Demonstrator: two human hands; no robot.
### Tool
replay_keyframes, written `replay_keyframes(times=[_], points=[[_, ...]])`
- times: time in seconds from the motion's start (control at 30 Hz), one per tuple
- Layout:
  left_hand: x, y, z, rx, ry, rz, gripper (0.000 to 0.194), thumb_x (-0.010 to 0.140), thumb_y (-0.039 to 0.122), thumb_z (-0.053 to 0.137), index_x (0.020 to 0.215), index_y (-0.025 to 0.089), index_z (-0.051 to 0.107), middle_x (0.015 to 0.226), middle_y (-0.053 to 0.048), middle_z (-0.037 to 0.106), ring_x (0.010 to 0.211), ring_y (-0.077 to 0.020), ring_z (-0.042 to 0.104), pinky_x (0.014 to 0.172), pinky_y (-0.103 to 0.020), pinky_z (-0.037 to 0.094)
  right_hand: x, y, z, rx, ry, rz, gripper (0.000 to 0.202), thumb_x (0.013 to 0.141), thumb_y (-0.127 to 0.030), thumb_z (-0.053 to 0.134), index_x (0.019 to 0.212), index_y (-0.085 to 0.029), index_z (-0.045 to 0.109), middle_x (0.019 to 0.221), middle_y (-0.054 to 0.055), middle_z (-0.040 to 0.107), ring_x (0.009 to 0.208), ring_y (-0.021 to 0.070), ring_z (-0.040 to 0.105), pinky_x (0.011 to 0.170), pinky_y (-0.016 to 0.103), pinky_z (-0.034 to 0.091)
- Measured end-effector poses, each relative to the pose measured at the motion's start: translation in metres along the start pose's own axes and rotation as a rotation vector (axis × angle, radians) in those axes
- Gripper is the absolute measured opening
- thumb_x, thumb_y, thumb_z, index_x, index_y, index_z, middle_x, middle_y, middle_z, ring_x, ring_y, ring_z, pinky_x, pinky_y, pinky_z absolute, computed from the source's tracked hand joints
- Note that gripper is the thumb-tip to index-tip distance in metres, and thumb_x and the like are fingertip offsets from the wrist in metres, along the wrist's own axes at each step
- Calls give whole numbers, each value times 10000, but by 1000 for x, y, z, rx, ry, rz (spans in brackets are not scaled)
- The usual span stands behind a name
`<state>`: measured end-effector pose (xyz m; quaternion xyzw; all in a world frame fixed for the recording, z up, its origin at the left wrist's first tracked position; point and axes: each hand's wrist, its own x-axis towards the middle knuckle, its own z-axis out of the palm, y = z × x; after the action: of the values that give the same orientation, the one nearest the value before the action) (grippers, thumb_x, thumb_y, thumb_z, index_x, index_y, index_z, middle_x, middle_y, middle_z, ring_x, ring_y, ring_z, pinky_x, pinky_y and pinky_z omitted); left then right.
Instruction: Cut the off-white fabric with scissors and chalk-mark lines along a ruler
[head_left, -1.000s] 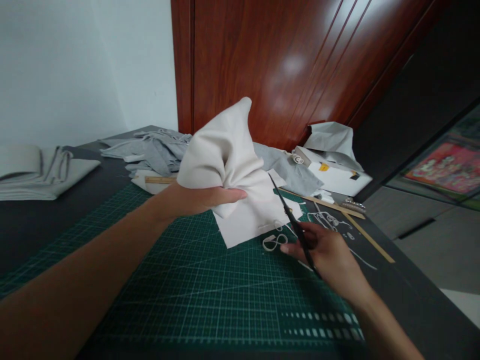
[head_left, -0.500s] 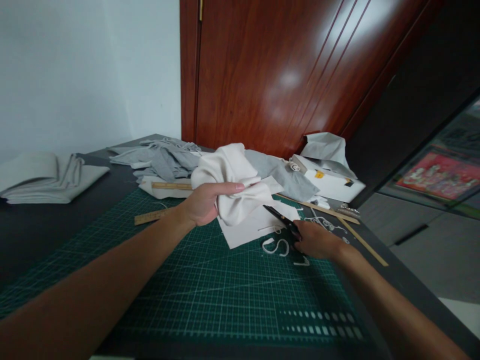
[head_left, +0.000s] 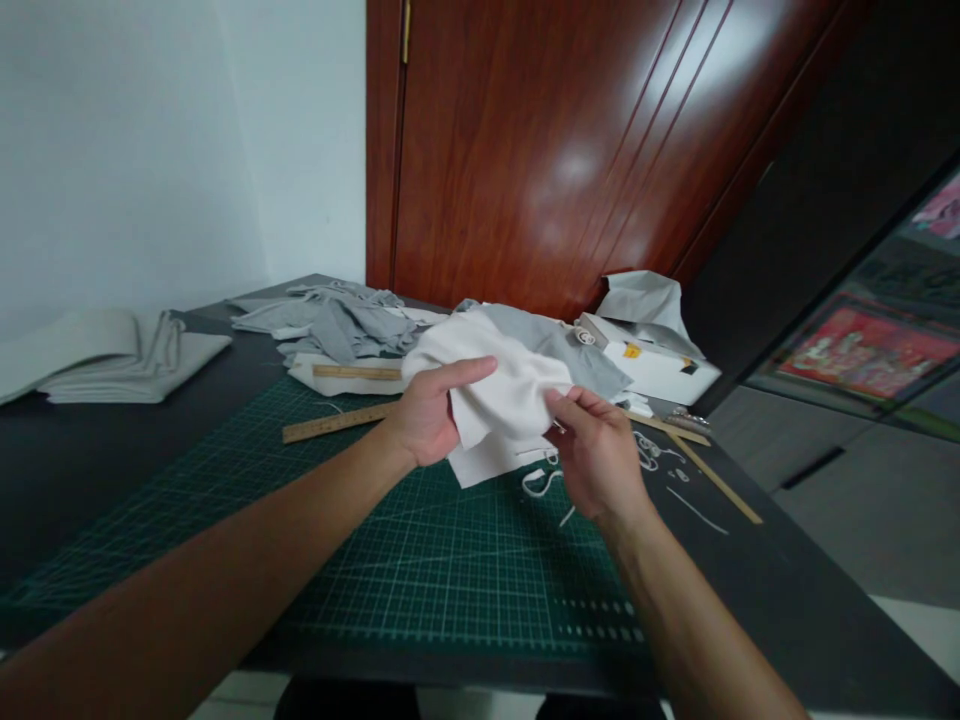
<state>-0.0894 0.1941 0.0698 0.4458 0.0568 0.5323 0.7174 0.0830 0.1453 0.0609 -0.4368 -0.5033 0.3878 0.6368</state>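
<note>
A piece of white fabric (head_left: 506, 385) is stretched between both hands above the cutting mat. My left hand (head_left: 431, 410) grips its left side, thumb lying on top and the other fingers underneath. On the right edge, my right hand (head_left: 600, 445) pinches the cloth between thumb and fingers. Whether black scissors are still inside the right palm is hidden. Beneath the held cloth lies a flat white piece (head_left: 484, 462) on the green cutting mat (head_left: 420, 580). Beside it curls a thin white strip (head_left: 536, 482).
Wooden rulers (head_left: 334, 422) lie left and right on the mat and table. Grey fabric (head_left: 337, 320) is heaped at the back, folded pale cloth (head_left: 127, 360) at far left. A white box (head_left: 652, 360) stands back right, near cord scraps (head_left: 649, 450).
My right hand has moved left and up from the mat, where it held black scissors, and now pinches the white fabric. The bunched cloth has been spread wider.
</note>
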Motion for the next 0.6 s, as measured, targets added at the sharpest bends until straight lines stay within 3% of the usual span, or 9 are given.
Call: replay_keyframes(times=[0.17, 0.33, 0.43, 0.6], points=[[-16, 26, -12, -58, 217, 133, 345, 893, 461, 745, 1082, 174, 774, 1084, -120, 855, 1347, -373, 689, 1153, -500, 553, 3, -24, -46, 100, 70, -33, 165, 784, -335, 785, 766, -255, 641, 867, 23, 713, 824, 224, 693, 795, 374, 629], [-27, 38, -27, -81, 316, 62, 350, 944, 464, 650, 1172, 217, 750, 1135, -99, 838, 1284, -330, 717, 1061, -475, 597, -6, -22, -72, 48, 120, -31, 30, 842, -284, 686, 864, -264, 677, 979, 61, 766, 960, 292, 741, 826, 389, 623], [-28, 32, -27, -52, 315, 88, 284, 911, 322, 672, 1133, 179, 774, 1127, -102, 837, 1267, -307, 720, 1082, -430, 580, -6, -20, -74, 6, 114, -28, 110, 843, -295, 641, 927, -266, 705, 1039, 91, 802, 1129, 361, 743, 891, 453, 632], [-28, 26, -21, -47, 252, 99, 297, 920, 349, 719, 1150, 173, 788, 1167, -107, 832, 1278, -317, 713, 1115, -424, 553, -10, -22, -79, -73, 53, -20, 433, 835, -309, 550, 1184, -242, 797, 1094, 122, 829, 1250, 409, 716, 968, 520, 619]])
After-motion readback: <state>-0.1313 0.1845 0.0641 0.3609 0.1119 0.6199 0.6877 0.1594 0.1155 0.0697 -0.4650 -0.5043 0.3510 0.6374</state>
